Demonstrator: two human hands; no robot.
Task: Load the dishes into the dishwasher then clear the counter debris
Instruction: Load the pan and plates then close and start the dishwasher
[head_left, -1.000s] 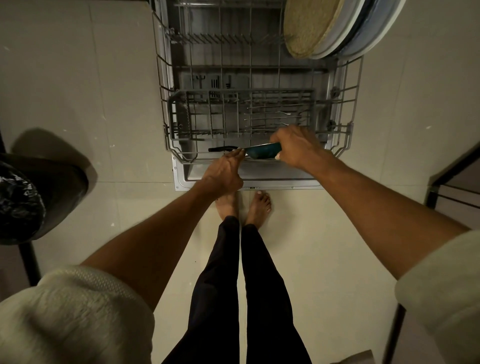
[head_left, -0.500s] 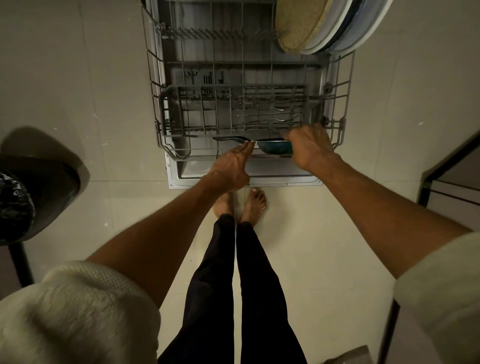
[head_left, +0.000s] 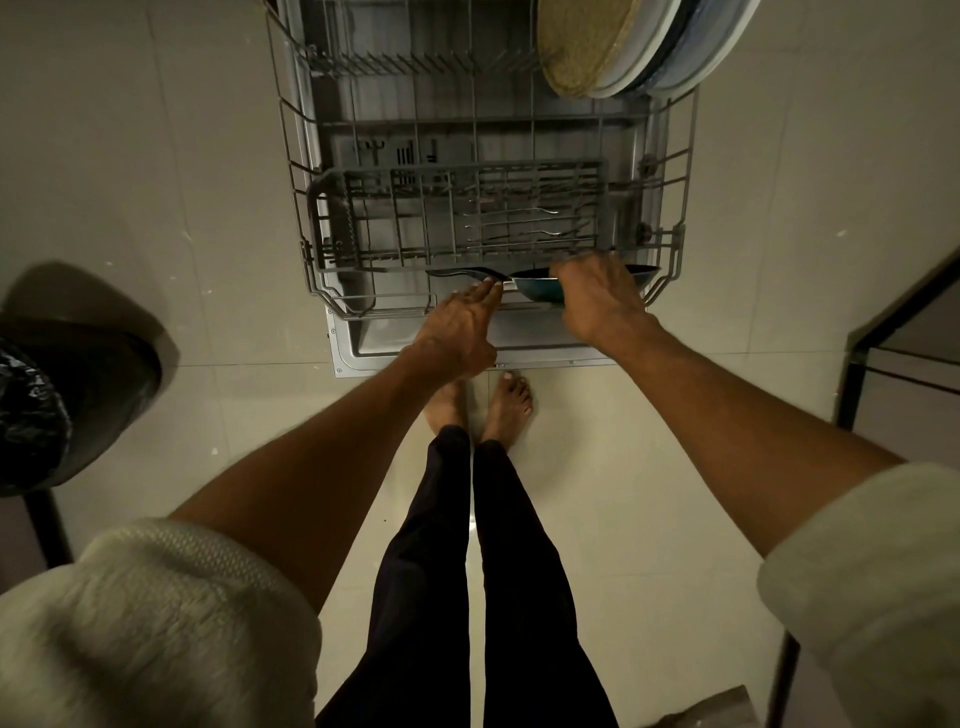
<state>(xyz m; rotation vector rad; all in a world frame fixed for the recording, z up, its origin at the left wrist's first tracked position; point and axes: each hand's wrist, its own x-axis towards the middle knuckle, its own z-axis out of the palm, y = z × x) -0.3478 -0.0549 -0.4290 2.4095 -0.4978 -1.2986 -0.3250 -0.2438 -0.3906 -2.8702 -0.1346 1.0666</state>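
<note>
Pan (head_left: 535, 289) at the front edge of the rack (head_left: 332, 304), lying on its side with its long axis running left to right along the front wires, parallel to the person's shoulders. The dark handle (head_left: 457, 272) points left; the teal bowl sits to the right, tucked between the front rail and the cutlery basket (head_left: 332, 197) just behind it. The right hand (head_left: 597, 296) is the nearer and the working one: it comes over the top of the bowl with fingers curled round the rim, carrying the pan. The left hand (head_left: 462, 322) lies just beside it, fingers straight and together, their tips touching the pan where the handle meets the bowl, apparently steadying rather than gripping. Both hands thus reach forward and down from the body, with the pan directly ahead and across them. By this reading the step in hand is seating the pan in the narrow front lane of the rack; the coming move would turn on keeping that sideways axis in line with the lane so the handle clears the wires on the left. Plates (head_left: 623, 47) stand on edge at the far right of the rack, well apart from the pan. Whether the pan already rests on the wires cannot be told.
</note>
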